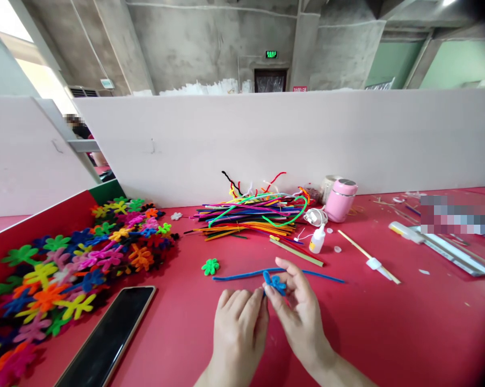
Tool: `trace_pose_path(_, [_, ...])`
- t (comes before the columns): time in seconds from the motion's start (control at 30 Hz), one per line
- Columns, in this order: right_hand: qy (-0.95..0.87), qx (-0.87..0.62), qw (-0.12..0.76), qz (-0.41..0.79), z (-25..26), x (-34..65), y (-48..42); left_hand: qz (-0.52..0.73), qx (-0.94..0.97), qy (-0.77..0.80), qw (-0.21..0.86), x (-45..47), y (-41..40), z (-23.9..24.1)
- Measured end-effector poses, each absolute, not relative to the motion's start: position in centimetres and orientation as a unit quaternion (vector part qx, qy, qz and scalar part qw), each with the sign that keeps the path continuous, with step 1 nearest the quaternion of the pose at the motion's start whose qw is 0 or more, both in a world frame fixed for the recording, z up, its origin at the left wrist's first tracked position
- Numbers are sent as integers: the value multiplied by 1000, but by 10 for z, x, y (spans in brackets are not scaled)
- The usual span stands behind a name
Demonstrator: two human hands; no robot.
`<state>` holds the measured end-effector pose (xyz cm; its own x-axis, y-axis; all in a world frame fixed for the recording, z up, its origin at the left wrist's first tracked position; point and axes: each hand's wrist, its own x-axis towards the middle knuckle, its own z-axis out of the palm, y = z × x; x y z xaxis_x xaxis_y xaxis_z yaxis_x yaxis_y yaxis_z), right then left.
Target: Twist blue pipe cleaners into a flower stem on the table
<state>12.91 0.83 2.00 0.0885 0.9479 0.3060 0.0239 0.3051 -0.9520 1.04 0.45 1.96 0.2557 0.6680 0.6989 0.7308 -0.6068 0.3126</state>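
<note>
Between my hands is a blue pipe cleaner (277,284) bent into several small loops like a flower. My right hand (304,314) pinches it between thumb and fingers, the index finger raised behind. Closed in a fist, my left hand (238,328) grips the lower left side of the same blue piece; its fingertips are mostly hidden. Just behind my hands lies a straight blue pipe cleaner (240,275), partly covered by them. A finished-looking green pipe cleaner flower (210,266) rests on the red table to the left.
A heap of colourful pipe cleaner flowers (93,258) fills the left, with a phone (111,330) before it. Behind lie bundled pipe cleaners (250,212). A glue bottle (317,239), pink flask (341,200), cable (315,216) and stick (363,252) are right. A white partition (286,140) stands behind.
</note>
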Motion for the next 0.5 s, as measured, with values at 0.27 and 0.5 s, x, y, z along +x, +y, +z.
trace_pose_path(0.27, [-491, -454, 601, 438, 17, 134, 20, -434, -757, -485, -51, 14, 2, 25])
trace_pose_path(0.5, [-515, -418, 553, 503, 22, 149, 32, -451, -528, -515, -502, 19, 9, 33])
